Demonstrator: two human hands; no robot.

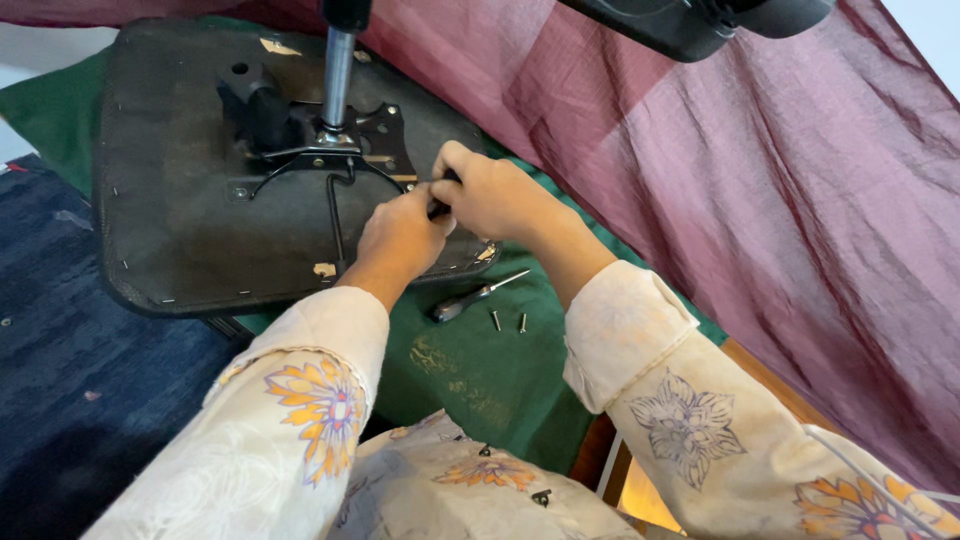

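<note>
The upturned chair seat (170,200) lay flat on the green cloth (480,370), its metal plate (385,140) exposed, so the left hand (400,235) and right hand (490,195) closed together around a dark tool handle (440,205) at the plate's edge, screwdriver (478,295) and two screws (508,321) waiting near.

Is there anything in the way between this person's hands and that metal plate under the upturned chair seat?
Nothing visible. Both the left hand and the right hand are already at the edge of the metal plate, closed around a dark tool handle. The spare screwdriver and two loose screws lie apart on the green cloth, nearer the person.
</note>
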